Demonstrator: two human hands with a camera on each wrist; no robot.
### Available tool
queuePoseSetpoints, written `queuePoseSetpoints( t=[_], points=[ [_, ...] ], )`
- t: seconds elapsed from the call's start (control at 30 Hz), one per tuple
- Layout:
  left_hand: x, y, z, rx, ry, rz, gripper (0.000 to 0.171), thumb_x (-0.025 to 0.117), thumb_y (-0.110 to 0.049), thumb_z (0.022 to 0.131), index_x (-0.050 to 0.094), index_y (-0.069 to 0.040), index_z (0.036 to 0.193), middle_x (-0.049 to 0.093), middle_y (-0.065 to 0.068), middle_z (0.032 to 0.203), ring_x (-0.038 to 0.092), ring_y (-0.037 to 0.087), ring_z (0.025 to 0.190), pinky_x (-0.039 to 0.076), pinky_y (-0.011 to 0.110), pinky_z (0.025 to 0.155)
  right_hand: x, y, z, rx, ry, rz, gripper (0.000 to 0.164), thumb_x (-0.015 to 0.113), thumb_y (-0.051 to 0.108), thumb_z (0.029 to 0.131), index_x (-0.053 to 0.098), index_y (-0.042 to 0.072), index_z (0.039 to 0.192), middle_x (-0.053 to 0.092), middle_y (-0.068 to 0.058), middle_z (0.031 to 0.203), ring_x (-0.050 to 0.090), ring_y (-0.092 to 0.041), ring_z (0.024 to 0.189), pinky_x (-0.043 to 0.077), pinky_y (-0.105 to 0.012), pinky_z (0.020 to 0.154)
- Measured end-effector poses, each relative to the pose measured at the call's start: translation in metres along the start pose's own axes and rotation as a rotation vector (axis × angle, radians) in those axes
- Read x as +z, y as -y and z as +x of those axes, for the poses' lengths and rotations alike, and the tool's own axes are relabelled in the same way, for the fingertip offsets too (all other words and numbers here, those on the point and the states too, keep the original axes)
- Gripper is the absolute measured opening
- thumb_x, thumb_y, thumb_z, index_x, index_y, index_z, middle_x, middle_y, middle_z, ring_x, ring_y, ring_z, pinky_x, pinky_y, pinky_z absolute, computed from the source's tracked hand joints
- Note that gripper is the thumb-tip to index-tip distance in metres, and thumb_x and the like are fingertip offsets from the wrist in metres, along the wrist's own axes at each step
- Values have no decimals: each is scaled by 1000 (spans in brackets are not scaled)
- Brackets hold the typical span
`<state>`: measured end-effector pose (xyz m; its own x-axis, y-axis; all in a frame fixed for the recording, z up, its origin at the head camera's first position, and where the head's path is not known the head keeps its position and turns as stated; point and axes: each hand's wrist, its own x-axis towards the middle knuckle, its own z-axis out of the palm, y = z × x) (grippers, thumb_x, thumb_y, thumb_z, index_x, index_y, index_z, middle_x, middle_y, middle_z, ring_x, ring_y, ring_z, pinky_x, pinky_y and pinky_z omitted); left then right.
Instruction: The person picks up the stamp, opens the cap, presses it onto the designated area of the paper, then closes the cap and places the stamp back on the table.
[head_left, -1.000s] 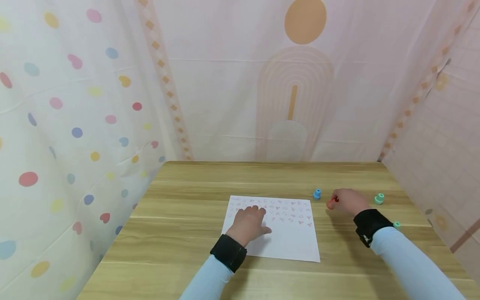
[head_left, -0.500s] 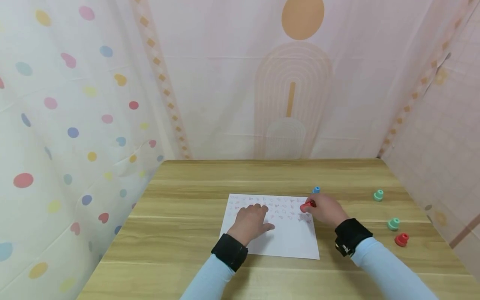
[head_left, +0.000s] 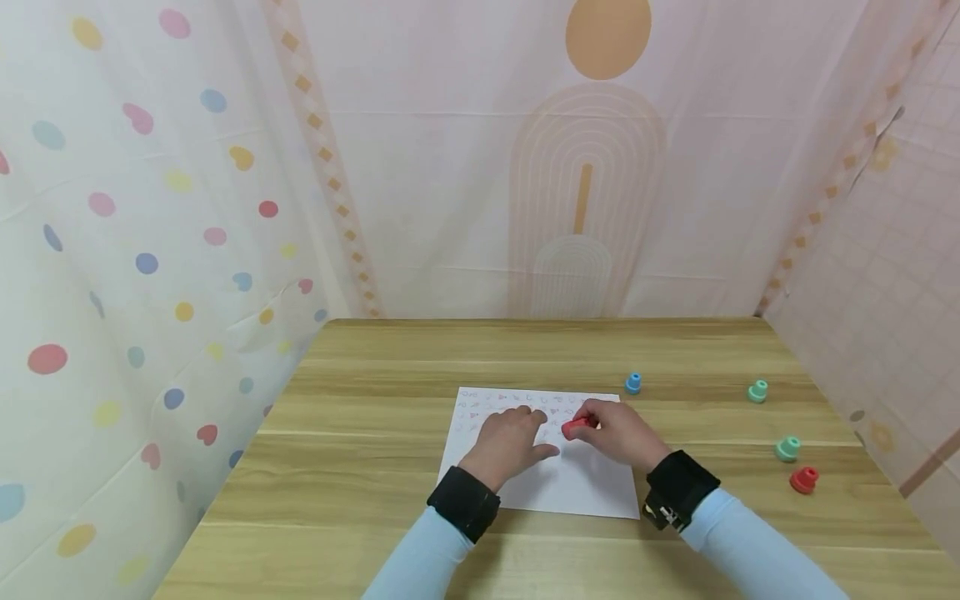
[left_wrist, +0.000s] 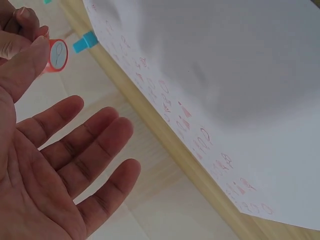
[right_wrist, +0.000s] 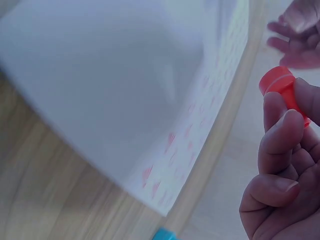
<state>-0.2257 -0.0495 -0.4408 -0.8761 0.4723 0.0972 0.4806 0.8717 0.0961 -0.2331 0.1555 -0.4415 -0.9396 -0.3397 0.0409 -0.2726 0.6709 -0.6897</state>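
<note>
My right hand pinches a small red stamp between thumb and fingers, over the sheet of white paper. In the left wrist view the stamp's round face shows, pale with a dark outline drawing. The right wrist view has its red body tilted between the fingertips. My left hand is over the left part of the paper, fingers spread and holding nothing. Rows of small red printed figures run along the paper's far part; my hands hide some in the head view.
A small blue stepped piece, stamp-like, stands just beyond the paper's far right corner. Farther right on the wooden table are two similar green pieces and a red one. Patterned curtains hang behind and beside the table.
My right hand has moved left with the red stamp, from the table right of the paper to over its middle. The left hand has shifted only slightly.
</note>
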Motion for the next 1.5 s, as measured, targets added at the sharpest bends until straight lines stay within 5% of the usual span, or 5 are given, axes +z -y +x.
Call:
queuePoseSetpoints(
  t=[0.4,0.83,1.03,1.5],
  points=[
    [-1,-3,3,84,-35,-33,32,77,-42,85,69,-12,96,57,-5,74,49,9,63,42,23,59,11,17,0,-109,7,96,6,73,18,91,68,16,89,62,9,77,54,-13,73,43,-27,63],
    [-4,5,3,180,22,-224,20,73,-31,90,70,-11,94,56,-9,73,50,8,67,43,20,68,4,10,-1,-111,146,264,10,67,19,96,66,9,96,61,-3,78,54,-16,67,44,-27,61],
    [-4,7,4,150,33,-281,22,76,-30,86,71,-11,96,56,-9,71,50,9,66,43,19,64,-4,2,-2,-71,193,365,13,63,15,98,64,3,102,61,-8,83,55,-21,73,46,-35,67],
    [-5,5,3,53,-7,-153,26,83,-35,80,70,-13,88,54,-8,67,49,10,63,43,22,61,-21,-12,-10,42,85,176,20,70,24,94,64,6,98,57,-5,78,52,-18,67,43,-29,59]
  ],
)
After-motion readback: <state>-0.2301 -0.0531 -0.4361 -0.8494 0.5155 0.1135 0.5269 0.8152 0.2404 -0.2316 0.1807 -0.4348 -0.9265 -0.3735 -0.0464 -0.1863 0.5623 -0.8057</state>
